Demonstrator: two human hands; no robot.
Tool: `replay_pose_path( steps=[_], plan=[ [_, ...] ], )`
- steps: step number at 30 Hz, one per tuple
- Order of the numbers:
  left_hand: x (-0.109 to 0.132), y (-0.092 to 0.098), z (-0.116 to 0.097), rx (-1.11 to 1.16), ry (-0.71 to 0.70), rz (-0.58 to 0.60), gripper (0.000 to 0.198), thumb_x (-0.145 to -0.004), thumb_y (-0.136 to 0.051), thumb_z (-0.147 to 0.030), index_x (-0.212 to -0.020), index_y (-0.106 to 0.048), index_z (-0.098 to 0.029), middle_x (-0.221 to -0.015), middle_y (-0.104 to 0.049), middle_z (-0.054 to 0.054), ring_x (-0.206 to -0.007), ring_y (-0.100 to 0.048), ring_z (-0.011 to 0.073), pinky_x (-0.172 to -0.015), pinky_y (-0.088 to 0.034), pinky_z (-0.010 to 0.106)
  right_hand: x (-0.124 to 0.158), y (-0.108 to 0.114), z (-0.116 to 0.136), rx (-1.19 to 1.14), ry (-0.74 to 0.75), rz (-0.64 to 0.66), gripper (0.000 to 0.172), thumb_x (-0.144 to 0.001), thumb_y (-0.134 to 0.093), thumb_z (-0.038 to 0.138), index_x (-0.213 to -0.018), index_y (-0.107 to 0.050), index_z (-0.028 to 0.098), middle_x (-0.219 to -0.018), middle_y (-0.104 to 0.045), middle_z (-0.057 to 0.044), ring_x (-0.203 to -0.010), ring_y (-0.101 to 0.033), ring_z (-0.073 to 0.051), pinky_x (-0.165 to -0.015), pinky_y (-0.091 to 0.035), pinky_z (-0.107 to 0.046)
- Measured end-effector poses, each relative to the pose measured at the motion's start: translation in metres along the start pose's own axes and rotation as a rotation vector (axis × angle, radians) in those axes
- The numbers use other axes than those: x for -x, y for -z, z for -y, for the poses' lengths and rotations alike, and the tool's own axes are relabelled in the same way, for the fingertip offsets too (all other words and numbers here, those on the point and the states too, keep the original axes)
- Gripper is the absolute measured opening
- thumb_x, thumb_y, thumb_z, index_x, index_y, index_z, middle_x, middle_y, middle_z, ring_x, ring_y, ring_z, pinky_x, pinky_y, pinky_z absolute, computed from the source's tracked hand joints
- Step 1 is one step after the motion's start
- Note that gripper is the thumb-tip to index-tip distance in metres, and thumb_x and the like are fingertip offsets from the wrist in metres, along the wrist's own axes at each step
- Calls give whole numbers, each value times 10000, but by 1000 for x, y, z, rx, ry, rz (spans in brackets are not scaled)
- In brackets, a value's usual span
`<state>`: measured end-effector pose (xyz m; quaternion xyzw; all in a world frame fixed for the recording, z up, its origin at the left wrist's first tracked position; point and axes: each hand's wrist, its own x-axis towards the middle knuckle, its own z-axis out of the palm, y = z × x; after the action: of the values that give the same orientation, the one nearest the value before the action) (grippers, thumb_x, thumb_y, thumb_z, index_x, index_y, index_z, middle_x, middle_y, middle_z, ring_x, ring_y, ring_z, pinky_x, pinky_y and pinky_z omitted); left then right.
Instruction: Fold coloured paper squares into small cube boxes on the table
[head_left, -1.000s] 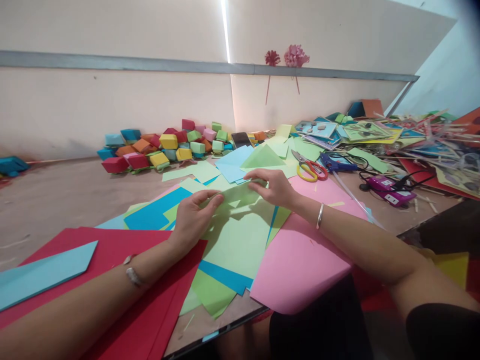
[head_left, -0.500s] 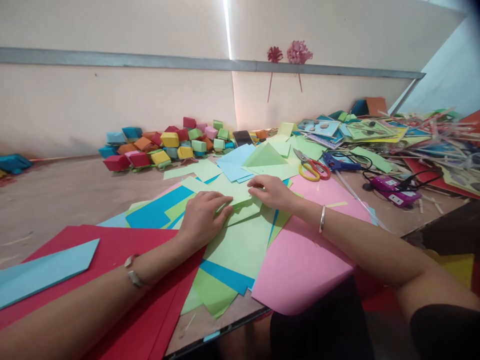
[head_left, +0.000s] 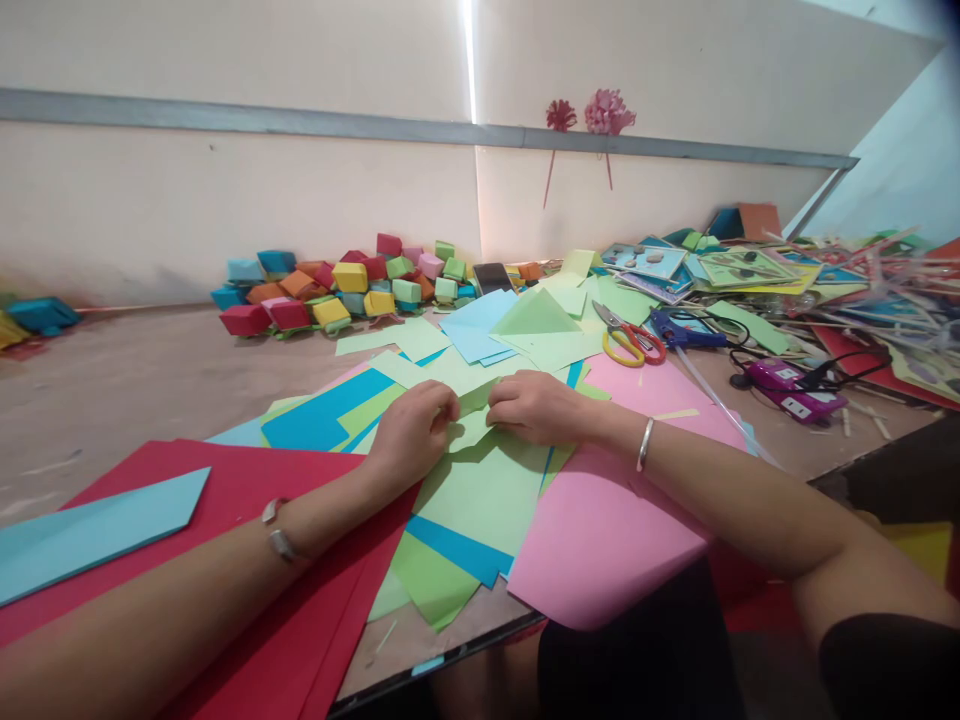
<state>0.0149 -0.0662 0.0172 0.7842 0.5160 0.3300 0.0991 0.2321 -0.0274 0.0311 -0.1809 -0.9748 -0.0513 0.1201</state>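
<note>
Between my two hands is a piece of light green paper [head_left: 472, 428], with a fold or raised edge showing. My left hand [head_left: 411, 428] pinches its left end, fingers curled in. At the other end my right hand [head_left: 534, 405] grips the paper with bent fingers; its fingertips are partly hidden. Under both hands lie overlapping sheets: a larger light green sheet [head_left: 480, 490], a blue sheet [head_left: 322, 410] and a pink sheet [head_left: 600, 540]. A red sheet [head_left: 262, 590] lies beneath my left forearm, with a folded light blue paper [head_left: 105, 530] on it.
Scissors [head_left: 630, 338], a blue glue gun [head_left: 686, 330] and a purple power strip [head_left: 795, 388] lie to the right. Small coloured paper boxes [head_left: 349, 277] are heaped by the wall. A pile of decorated cards and sticks [head_left: 750, 262] fills the back right. The table's edge [head_left: 450, 660] runs close in front.
My right hand has come down and turned palm-down onto the paper. My left fingers have curled from lying flat into a pinch. The paper between them is now raised. The view has shifted slightly.
</note>
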Motion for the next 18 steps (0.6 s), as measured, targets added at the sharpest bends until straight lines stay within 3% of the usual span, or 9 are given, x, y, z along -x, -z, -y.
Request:
replay_pose_path(
  steps=[3,6,9,18],
  plan=[
    [-3,2,-1,79,-1,25,219,-766,-436,-216,-670,-633,-221,-936,-694,72,-893,-636,233,-796,-491,361,0,-3,-1,-127,-81,-5,198,-949,-549,208,-841,-712,183,-865,-656,-44,-781,-547,-155,-687,-381,-274],
    [-3,5,-4,123,41,78,300,-825,-477,-392,-683,-670,-212,-946,-693,74,-910,-641,247,-837,-492,384,-2,-3,1,-218,-189,-2,177,-943,-595,231,-802,-685,173,-821,-624,-27,-776,-532,-145,-682,-354,-257],
    [-2,4,-7,60,-11,124,380,-817,-543,-541,-698,-686,-210,-975,-695,82,-955,-625,268,-864,-477,405,-5,0,3,-244,-276,58,226,-955,-603,278,-769,-647,156,-806,-611,-26,-771,-514,-140,-679,-326,-250],
    [-2,-3,-1,-190,6,165,228,-837,-594,-402,-730,-581,-201,-932,-651,96,-934,-586,285,-817,-456,412,-7,23,5,-150,-649,264,137,-955,-584,278,-1026,-659,188,-1050,-707,-57,-938,-601,-184,-666,-316,-259]
  ],
)
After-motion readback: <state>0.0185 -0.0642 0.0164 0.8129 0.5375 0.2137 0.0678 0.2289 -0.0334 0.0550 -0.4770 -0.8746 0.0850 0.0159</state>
